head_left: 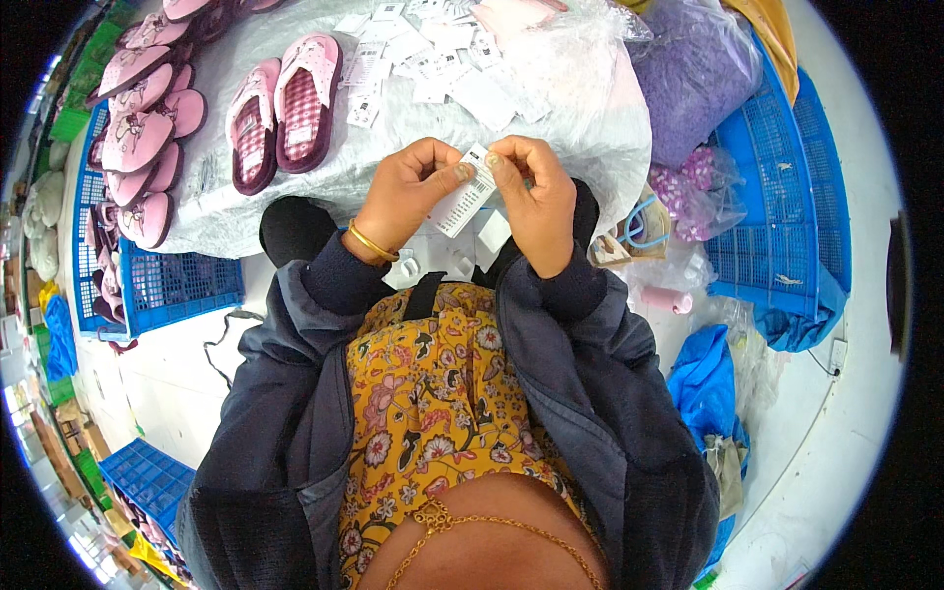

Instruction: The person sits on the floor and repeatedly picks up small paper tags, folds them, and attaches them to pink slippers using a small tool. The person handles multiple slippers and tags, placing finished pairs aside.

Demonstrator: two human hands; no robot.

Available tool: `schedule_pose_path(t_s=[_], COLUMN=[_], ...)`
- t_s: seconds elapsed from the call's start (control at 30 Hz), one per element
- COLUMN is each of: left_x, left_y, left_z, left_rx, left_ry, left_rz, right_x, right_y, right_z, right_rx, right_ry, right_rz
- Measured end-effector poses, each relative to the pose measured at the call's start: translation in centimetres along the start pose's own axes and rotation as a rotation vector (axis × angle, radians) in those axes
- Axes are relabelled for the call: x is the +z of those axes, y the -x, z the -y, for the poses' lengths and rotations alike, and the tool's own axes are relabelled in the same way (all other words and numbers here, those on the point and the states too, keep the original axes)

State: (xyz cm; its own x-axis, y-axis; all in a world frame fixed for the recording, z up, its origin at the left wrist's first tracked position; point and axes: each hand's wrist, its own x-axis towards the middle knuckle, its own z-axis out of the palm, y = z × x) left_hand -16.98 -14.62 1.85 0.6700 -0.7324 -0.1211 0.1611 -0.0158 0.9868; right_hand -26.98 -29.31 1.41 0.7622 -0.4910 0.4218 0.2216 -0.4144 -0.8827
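Observation:
Between my two hands I hold up a white printed tag, tilted, with small text and a dark mark at its top. My left hand pinches its upper left edge between thumb and fingers. My right hand is closed on its upper right corner in the same way. Beyond my left hand, a pair of pink slippers with checked insoles and dark soles lies on the plastic-covered table. Many similar loose tags are scattered over the table ahead of my hands.
Pink slippers are piled at the far left, above a blue plastic crate. To the right stand more blue crates, beside a purple bagged bundle. A blue bag lies on the floor at right.

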Motion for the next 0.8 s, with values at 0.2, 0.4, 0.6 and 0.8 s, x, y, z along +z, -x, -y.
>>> schedule_pose_path(t_s=[0.2, 0.4, 0.6, 0.8], left_x=[0.1, 0.4, 0.5, 0.7], left_y=[0.0, -0.1, -0.4, -0.4], left_z=[0.4, 0.2, 1.2, 1.7], left_rx=[-0.051, -0.081, -0.023, 0.020], left_ry=[0.144, 0.259, 0.155, 0.079], left_rz=[0.004, 0.050, -0.007, -0.102], right_x=[0.5, 0.4, 0.5, -0.4], right_y=[0.1, 0.2, 0.1, 0.2], right_z=[-0.1, -0.3, -1.1, -0.7], right_rx=[0.160, 0.153, 0.162, 0.224], right_ry=[-0.160, -0.149, -0.163, -0.179], right_rz=[-0.005, 0.021, 0.025, 0.028])
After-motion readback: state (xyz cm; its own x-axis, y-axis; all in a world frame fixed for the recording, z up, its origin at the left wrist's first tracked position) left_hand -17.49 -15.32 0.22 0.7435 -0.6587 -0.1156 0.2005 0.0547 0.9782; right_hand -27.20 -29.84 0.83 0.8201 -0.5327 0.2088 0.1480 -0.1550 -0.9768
